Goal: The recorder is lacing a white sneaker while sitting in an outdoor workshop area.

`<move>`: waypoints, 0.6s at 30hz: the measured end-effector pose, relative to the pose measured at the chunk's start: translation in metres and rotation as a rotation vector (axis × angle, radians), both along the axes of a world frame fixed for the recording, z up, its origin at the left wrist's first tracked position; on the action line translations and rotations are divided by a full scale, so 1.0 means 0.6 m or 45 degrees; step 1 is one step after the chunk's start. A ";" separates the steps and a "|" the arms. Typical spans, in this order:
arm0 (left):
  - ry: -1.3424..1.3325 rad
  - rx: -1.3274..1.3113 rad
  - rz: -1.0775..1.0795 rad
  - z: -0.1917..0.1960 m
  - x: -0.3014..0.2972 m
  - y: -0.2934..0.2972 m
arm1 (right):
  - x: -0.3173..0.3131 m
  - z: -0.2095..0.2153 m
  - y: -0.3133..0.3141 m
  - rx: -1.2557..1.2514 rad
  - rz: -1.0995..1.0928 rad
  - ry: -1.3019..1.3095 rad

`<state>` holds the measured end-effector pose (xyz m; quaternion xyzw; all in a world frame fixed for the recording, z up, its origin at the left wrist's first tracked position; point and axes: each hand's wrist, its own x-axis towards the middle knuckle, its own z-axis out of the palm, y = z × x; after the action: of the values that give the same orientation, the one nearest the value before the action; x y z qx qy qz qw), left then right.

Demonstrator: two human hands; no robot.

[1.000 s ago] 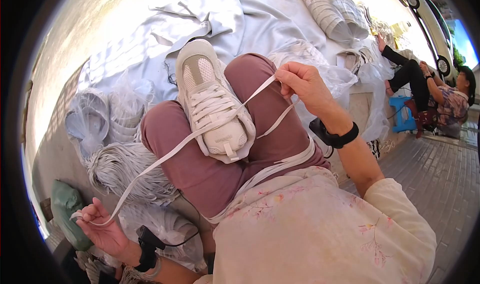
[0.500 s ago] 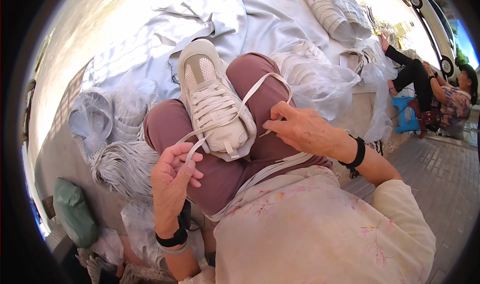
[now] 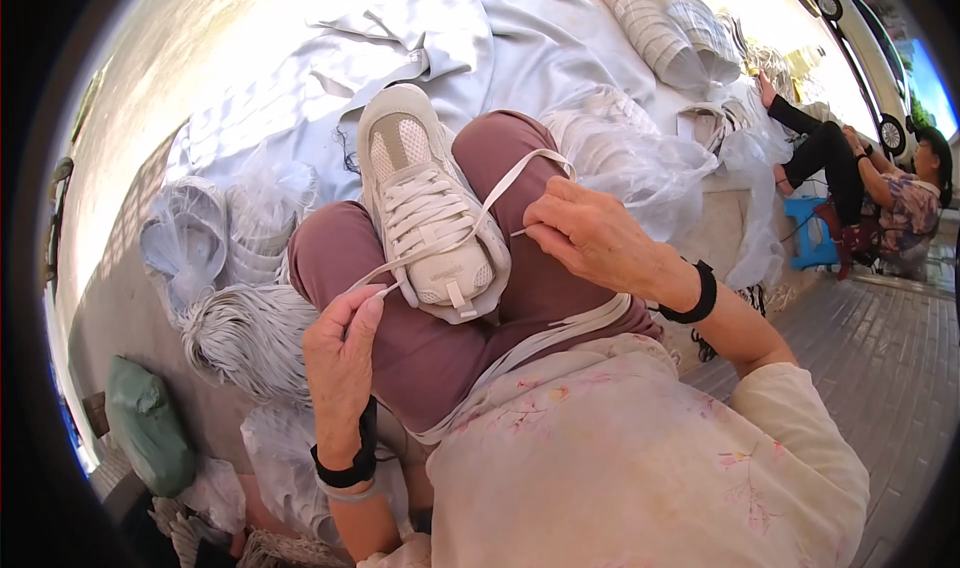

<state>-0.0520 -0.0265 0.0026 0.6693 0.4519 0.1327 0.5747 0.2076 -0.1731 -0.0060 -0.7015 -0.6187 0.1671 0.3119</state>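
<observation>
A beige sneaker (image 3: 430, 208) rests between my knees, its toe pointing away from me. Its pale shoelace (image 3: 425, 203) criss-crosses the upper, and two loose lengths come out near the collar. Left of the heel, my left hand (image 3: 343, 343) is closed, pinching one lace end between thumb and forefinger. My right hand (image 3: 598, 233) is also closed, right of the shoe over my thigh; it grips the other length, whose thin tip sticks out past the fingers. That length loops up over my right knee. More pale laces (image 3: 550, 338) lie across my lap.
A thick bundle of pale laces (image 3: 250, 338) lies at the left, beside plastic-wrapped shoe parts (image 3: 185, 233). A grey sheet (image 3: 530, 43) spreads ahead. Wrapped stacks (image 3: 650, 33) stand far right. A green bag (image 3: 148, 423) is lower left. Another person (image 3: 900, 188) sits at the right near a blue stool (image 3: 808, 230).
My left fingers have closed from a looser hold into a pinch at the lace's end. My right hand has shifted slightly, and a lace tip now shows beyond its fingers.
</observation>
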 end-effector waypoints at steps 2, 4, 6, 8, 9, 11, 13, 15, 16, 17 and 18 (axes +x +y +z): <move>0.039 0.059 0.006 0.003 0.007 0.002 | -0.002 0.003 0.006 0.007 -0.020 -0.021; 0.058 0.051 -0.011 0.006 0.014 0.004 | -0.006 0.017 0.015 -0.007 -0.098 0.285; 0.052 0.079 -0.013 0.000 0.019 0.004 | -0.009 0.025 0.023 -0.061 -0.107 0.304; 0.046 0.108 -0.017 -0.002 0.022 0.006 | -0.012 0.023 0.029 -0.113 -0.118 0.322; 0.067 0.108 -0.023 -0.002 0.023 0.008 | -0.013 0.017 0.030 -0.070 -0.089 0.306; 0.090 0.106 -0.026 -0.001 0.025 0.010 | -0.013 0.008 0.031 -0.028 -0.056 0.290; 0.079 0.131 -0.044 0.004 0.028 0.010 | -0.010 0.002 0.032 0.039 -0.017 0.256; 0.151 0.136 -0.025 0.007 0.028 0.013 | -0.007 0.006 0.035 0.007 0.024 0.228; 0.219 0.141 -0.012 0.009 0.028 0.015 | -0.004 0.009 0.037 -0.025 0.058 0.196; 0.227 0.142 0.000 0.011 0.029 0.016 | -0.003 0.012 0.039 -0.023 0.070 0.202; 0.203 0.079 -0.001 0.013 0.031 0.016 | -0.001 0.016 0.043 -0.064 0.111 0.118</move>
<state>-0.0335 -0.0171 0.0101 0.6954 0.4918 0.0927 0.5158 0.2071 -0.1476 0.0034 -0.6729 -0.6291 0.2285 0.3149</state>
